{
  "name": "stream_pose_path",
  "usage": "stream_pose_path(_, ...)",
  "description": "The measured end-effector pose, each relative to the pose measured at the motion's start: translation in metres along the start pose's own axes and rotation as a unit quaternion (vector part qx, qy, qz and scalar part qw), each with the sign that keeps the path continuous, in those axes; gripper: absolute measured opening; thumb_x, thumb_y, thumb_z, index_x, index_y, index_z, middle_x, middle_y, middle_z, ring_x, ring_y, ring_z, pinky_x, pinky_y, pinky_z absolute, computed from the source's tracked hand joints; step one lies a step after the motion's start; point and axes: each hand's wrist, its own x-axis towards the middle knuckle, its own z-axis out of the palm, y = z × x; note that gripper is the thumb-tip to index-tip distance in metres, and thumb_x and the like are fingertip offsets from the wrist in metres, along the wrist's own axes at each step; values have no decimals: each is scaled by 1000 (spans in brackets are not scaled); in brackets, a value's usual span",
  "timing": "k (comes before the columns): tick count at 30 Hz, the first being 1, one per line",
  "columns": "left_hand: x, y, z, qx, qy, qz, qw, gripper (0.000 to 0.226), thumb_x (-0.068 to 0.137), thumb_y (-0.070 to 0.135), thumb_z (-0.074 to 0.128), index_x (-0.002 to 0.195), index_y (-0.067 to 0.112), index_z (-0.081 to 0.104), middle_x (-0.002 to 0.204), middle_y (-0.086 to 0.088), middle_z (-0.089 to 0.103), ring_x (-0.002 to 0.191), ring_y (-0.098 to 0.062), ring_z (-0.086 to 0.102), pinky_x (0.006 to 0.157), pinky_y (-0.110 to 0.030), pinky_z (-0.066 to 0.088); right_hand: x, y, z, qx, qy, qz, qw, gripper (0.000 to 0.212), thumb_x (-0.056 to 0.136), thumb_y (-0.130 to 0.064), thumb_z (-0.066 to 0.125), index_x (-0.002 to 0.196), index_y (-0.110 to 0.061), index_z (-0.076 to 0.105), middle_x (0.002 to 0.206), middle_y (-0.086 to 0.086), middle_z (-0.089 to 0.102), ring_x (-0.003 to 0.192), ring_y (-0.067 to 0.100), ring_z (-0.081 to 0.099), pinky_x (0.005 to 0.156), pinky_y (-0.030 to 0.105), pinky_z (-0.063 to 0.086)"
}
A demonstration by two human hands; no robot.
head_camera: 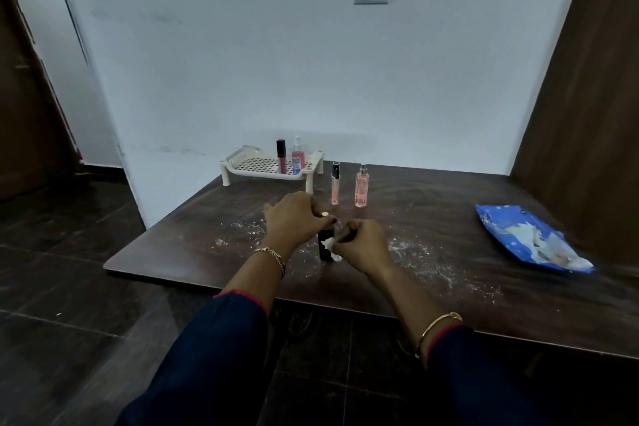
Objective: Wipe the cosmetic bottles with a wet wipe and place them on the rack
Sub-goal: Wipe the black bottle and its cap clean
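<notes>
Bottle [324, 248] upright, well inside table [432, 190] edges

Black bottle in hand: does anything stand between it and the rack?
Nothing visible blocks the path from the black bottle to the rack, bare on its left. A slim bottle and a pink bottle stand just right of that path, by the rack's front leg. Two bottles fill the rack's right side.

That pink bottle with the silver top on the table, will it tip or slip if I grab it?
The pink bottle is tall and narrow on a small base, so a nudge near the top would probably tip it, maybe into the thinner bottle beside it. It looks clear, smooth and liquid-filled: likely slippery when wet and heavy for its size.
</notes>
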Motion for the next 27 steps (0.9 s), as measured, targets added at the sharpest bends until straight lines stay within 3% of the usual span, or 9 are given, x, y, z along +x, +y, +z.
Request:
stream_pose_path(3,8,-12,-10,-21,24,-27,999,35,74,52,68,61,24,53,70,11,57,83,-15,59,97,-51,39,7,-11,2,92,-14,33,995,17,68,-3,76,62,-12,64,70,8,67,65,17,62,61,32,50)
stream_pose_path(5,18,-22,-20,-43,38,-40,998,38,73,52,69,56,24,51,61,12,53,80,-19,62,91,-51,46,14,-18,2,180,-23,58,982,10,72,2,75,74,0,65,73,12,66,64,16,61,60,27,51)
stream_pose_path(7,30,-30,-34,-49,54,-49,996,33,74,53,68,61,24,59,61,10,56,80,-20,63,85,-43,49,22,-25,3,243,-31,77,966,11,74,4,73,73,-2,64,72,9,65,63,13,61,60,21,52)
stream_pose_path(10,51,-42,-53,-44,75,-57,995,30,76,50,67,72,21,66,69,5,60,80,-20,63,73,-33,45,42,-32,7,272,-36,90,958,15,74,3,74,69,-6,63,70,7,65,65,15,61,62,23,54)
stream_pose_path(14,88,-62,-68,-41,105,-83,990,27,78,49,67,79,22,66,79,6,61,88,-20,62,85,-38,48,71,-39,16,326,-47,116,937,12,75,10,69,74,0,62,75,11,65,63,13,64,55,18,55)
stream_pose_path(16,110,-71,-70,-33,116,-89,989,28,78,49,66,83,22,67,81,7,62,90,-20,62,89,-39,47,87,-37,26,335,-57,126,932,13,72,13,69,75,3,63,75,12,67,60,12,67,56,20,56)
stream_pose_path(19,144,-87,-66,-25,137,-105,985,31,79,53,65,85,23,68,87,6,67,92,-20,63,90,-39,46,113,-31,44,311,-69,138,938,22,66,14,73,83,2,67,88,17,70,79,23,69,72,30,58)
stream_pose_path(22,174,-103,-54,-27,148,-133,980,30,80,53,64,84,24,67,90,4,69,94,-20,62,89,-37,45,137,-28,60,263,-73,132,953,23,68,11,72,87,-1,71,87,12,70,77,20,66,62,21,55)
stream_pose_path(27,209,-120,-30,-42,165,-143,975,27,81,49,64,86,22,67,94,3,68,94,-20,62,86,-35,43,167,-19,84,221,-69,95,968,19,68,2,72,66,-16,72,76,6,73,82,22,69,76,35,56)
